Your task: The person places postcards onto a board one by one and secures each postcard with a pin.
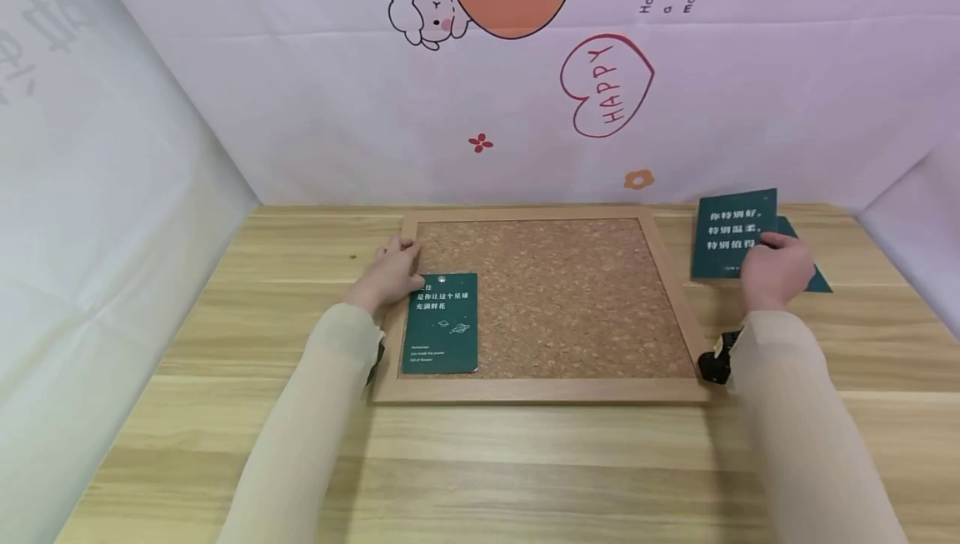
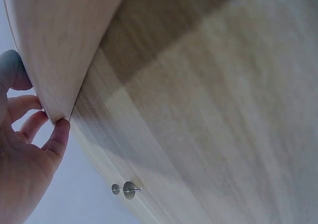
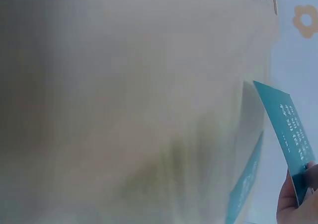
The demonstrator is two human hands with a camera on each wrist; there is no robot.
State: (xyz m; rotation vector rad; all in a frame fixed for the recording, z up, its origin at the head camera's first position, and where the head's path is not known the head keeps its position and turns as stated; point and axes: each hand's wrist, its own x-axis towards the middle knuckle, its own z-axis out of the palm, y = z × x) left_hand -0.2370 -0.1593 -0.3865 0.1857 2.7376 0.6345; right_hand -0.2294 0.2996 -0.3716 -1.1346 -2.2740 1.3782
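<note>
A wood-framed cork board lies on the table. On its left part is a dark green card with white writing, a small silver thumbtack at its top edge. My left hand rests on the left side of the frame beside that card; the left wrist view shows its fingertips touching the frame edge. Right of the board, my right hand pinches a second green card by its lower right part, tilted up off the table. Another green card lies partly hidden behind that hand.
Two silver thumbtacks lie on the wooden table in the left wrist view. A white printed cloth stands along the table's back, with more white cloth at the left.
</note>
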